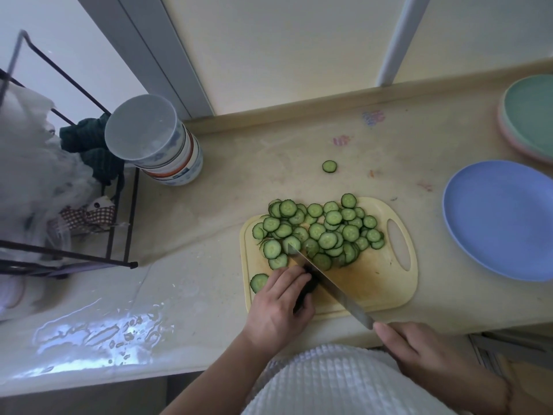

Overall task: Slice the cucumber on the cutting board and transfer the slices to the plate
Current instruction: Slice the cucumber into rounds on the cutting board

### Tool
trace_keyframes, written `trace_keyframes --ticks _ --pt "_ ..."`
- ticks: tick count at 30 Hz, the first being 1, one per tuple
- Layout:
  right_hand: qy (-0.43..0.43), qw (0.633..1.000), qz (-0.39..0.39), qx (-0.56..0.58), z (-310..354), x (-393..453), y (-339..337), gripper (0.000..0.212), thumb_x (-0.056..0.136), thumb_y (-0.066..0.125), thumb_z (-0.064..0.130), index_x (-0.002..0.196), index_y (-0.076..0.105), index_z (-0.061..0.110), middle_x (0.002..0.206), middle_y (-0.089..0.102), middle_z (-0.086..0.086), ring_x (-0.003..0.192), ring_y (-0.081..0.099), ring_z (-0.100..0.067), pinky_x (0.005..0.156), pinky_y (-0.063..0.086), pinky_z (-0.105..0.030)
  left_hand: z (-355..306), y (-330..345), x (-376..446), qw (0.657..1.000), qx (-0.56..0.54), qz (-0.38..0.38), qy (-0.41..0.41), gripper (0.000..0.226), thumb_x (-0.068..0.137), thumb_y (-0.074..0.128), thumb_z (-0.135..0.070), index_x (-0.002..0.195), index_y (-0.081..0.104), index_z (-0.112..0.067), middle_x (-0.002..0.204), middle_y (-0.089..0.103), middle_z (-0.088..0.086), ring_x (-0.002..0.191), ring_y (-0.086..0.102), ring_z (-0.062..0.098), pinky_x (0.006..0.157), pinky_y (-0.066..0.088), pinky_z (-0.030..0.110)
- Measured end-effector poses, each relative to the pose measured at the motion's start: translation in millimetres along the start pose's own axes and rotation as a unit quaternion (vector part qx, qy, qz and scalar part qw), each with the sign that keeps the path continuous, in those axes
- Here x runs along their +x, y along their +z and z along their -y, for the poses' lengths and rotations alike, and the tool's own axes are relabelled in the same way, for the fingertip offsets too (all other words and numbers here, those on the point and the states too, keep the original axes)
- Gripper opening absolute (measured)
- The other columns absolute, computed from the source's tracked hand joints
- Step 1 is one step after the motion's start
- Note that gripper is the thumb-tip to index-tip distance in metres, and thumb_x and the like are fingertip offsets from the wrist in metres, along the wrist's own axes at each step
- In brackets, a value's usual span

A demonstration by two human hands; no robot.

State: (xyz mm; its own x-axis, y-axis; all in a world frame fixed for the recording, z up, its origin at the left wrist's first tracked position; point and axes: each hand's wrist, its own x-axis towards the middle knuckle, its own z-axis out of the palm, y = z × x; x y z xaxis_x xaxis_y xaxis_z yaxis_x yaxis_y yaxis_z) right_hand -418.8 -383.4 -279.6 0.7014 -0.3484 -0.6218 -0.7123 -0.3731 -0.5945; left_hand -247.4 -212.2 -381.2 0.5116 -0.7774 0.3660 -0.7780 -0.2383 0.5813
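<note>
At 6 o'clock on the pale yellow plastic cutting board [374, 283], our left hand [276, 307] grips the dark green cucumber stub [308, 287]; our right hand [425, 357] clasps the steel kitchen knife [338, 292]. We should curl our fingertips back. Round green slices [320, 232] heaped at 12; empty blue plate [502, 220] at 3. No writing legible.

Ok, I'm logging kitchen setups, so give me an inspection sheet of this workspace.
Surface: pale counter, wet patch at left.
Job's things: cutting board heaped with cucumber slices; blue plate bare; dark cucumber stub left.
Clutter: stray slice; stacked bowls; wire rack; stacked plates.
Hands: left hand holds the stub; right hand grips the knife.
Cables: nothing seen.
Surroundings: wall panels behind.
</note>
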Motion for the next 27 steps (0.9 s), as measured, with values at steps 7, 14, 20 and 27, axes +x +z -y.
trace_keyframes --ticks 7,14,20,27 --pt "0.005 0.999 0.035 -0.010 4 -16 -6 0.082 0.070 0.017 0.079 0.068 0.053 0.005 0.054 0.048 -0.012 0.061 0.055 -0.029 0.068 0.046 -0.043 -2 2 -2 1.000 0.005 -0.016 0.020 0.022 0.082 0.075 -0.005 0.103 0.073 0.000 0.108 0.069 0.010 0.100 0.063 0.023 0.097 0.051 0.027" --pt "0.018 0.999 0.032 -0.022 0 -15 -7 0.085 0.063 0.009 0.085 0.068 0.051 0.011 0.057 0.048 -0.017 0.053 0.050 -0.023 0.057 0.039 -0.026 -3 1 -1 1.000 0.000 -0.016 0.020 0.023 0.080 0.076 -0.005 0.102 0.072 -0.001 0.109 0.066 0.007 0.098 0.063 0.023 0.095 0.052 0.028" --pt "0.016 1.000 0.011 -0.015 8 -13 -3 0.079 0.074 0.019 0.073 0.074 0.060 0.006 0.068 0.057 -0.020 0.067 0.057 -0.025 0.066 0.043 -0.031 -2 1 0 1.000 -0.003 -0.011 0.006 0.026 0.078 0.076 -0.005 0.103 0.072 -0.001 0.111 0.066 0.007 0.100 0.064 0.023 0.094 0.053 0.028" --pt "0.011 1.000 0.010 -0.016 2 4 11 0.071 0.076 0.022 0.074 0.067 0.051 0.010 0.066 0.057 -0.008 0.068 0.055 -0.014 0.070 0.044 -0.027 -3 2 -1 1.000 -0.003 -0.006 0.001 0.025 0.079 0.075 -0.004 0.104 0.072 0.000 0.109 0.067 0.009 0.098 0.065 0.025 0.091 0.055 0.031"
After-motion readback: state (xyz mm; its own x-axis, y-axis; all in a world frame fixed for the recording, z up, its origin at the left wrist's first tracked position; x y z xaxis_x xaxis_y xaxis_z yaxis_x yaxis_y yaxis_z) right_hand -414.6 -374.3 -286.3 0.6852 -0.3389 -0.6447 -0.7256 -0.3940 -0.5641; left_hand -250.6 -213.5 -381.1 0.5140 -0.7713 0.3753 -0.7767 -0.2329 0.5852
